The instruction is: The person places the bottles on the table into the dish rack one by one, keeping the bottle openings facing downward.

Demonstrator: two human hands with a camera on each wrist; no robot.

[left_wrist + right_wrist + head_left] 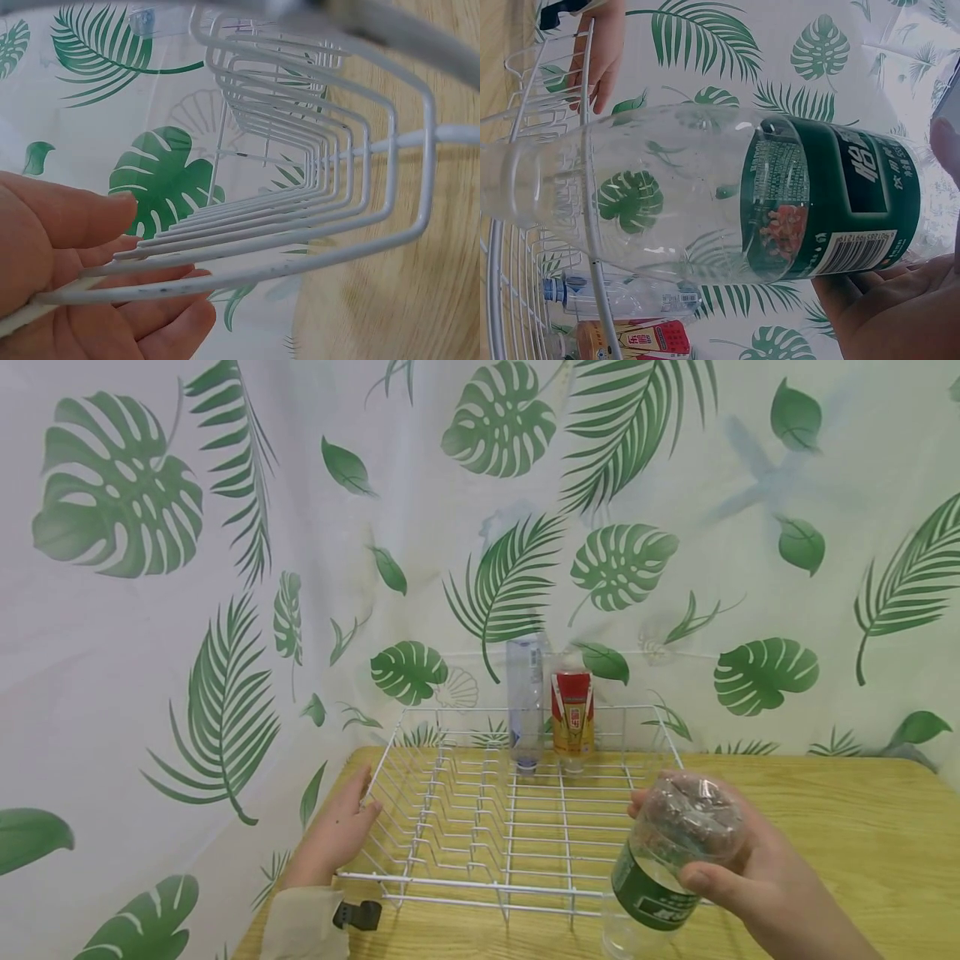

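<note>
A clear plastic bottle (654, 877) with a green label is upside down and tilted at the rack's front right corner. Its base is held by my right hand (757, 868), thumb on the near side; in the right wrist view the bottle's neck (525, 187) overlaps the rack's wires. My left hand (341, 831) rests at the left side of the white wire dish rack (536, 860). In the left wrist view, its thumb and loosely extended fingers (172, 322) lie on either side of the rack's side wires (300, 259).
At the rack's back stand two more inverted bottles: a clear one (527, 710) and one with a red and yellow label (573, 714). The rack sits on a wooden table (840, 827). A leaf-patterned curtain (675, 460) hangs behind and to the left.
</note>
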